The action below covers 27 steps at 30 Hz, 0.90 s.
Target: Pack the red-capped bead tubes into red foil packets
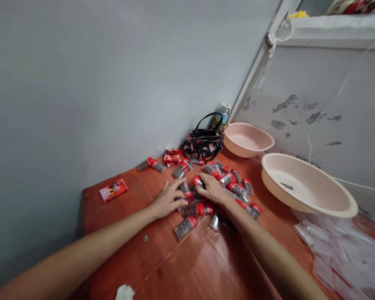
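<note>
A loose pile of small clear packs with red caps and dark round contents lies on the red table (137,250). My left hand (168,200) is at the pile's left side, fingers apart and touching a pack (184,188). On the other side, my right hand (211,189) has thumb and fingers around the red cap of another pack (197,181); its lower part is hidden. Nearer to me lies a single red-capped pack (186,227). More of these packs (237,189) are heaped beyond and to the right of my right hand.
A dark flowered handbag (203,146) stands against the wall, with a jar (225,111) behind it. Two basins, one pink (248,139) and one cream (309,183), are at the right. Clear plastic bags (340,254) cover the right front. A red printed packet (113,191) lies left.
</note>
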{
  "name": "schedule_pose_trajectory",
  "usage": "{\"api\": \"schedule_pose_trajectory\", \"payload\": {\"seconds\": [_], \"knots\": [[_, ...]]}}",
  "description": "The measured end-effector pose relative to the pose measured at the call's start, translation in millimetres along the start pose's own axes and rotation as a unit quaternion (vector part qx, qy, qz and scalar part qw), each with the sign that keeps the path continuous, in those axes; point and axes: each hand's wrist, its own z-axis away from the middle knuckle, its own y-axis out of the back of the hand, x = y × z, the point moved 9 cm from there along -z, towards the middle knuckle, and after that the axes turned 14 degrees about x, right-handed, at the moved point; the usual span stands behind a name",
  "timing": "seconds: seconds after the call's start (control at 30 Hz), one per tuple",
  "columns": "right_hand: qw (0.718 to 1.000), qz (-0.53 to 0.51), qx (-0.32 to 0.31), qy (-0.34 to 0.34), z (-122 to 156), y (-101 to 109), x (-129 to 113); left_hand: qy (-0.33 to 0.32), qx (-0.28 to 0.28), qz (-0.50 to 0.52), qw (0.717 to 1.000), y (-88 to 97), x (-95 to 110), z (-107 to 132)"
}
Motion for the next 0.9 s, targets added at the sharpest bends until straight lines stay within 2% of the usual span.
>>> {"api": "schedule_pose_trajectory", "payload": {"seconds": [0.1,0.17,0.23,0.27,0.3,0.37,0.4,0.47,0.5,0.6,0.7,0.8,0.9], "knots": [[1.000,0.003,-0.011,-0.001,59.1,25.5,-7.3,-0.009,-0.085,0.084,0.993,-34.2,41.4,21.3],[0.999,0.003,-0.044,-0.003,96.0,38.4,-13.1,-0.019,-0.142,0.161,0.976,-45.3,65.4,31.4],[0.996,0.024,-0.085,0.006,120.7,48.4,-18.2,-0.029,-0.141,0.207,0.968,-34.5,72.2,28.8],[0.994,0.039,-0.097,0.015,125.3,52.9,-19.8,-0.029,-0.108,0.200,0.973,-20.5,64.7,21.3],[0.993,0.054,-0.101,0.025,123.9,56.6,-20.5,-0.025,-0.050,0.168,0.984,-0.9,50.0,10.7],[0.992,0.076,-0.085,0.045,103.1,61.1,-19.1,-0.004,0.100,0.059,0.993,48.0,7.8,-11.5],[0.993,0.079,-0.072,0.054,85.4,60.3,-17.0,0.014,0.168,-0.008,0.986,72.0,-15.4,-20.2],[0.995,0.068,-0.032,0.063,40.5,54.2,-10.5,0.048,0.245,-0.133,0.959,105.7,-54.9,-33.4],[0.996,0.063,-0.020,0.067,16.7,46.9,-6.5,0.057,0.243,-0.165,0.954,111.6,-69.5,-39.9],[0.996,0.063,-0.013,0.055,-46.4,14.6,11.0,0.080,0.156,-0.228,0.958,101.2,-96.3,-56.2],[0.996,0.085,-0.025,0.004,-79.3,-15.9,36.1,0.101,0.118,-0.248,0.956,87.8,-99.9,-63.5],[0.996,0.088,-0.032,-0.014,-76.2,-28.3,49.2,0.083,0.110,-0.234,0.962,75.9,-85.0,-58.9],[0.996,0.074,-0.048,0.008,-48.8,-24.7,44.4,0.032,0.081,-0.208,0.974,55.6,-55.3,-36.9]]}}
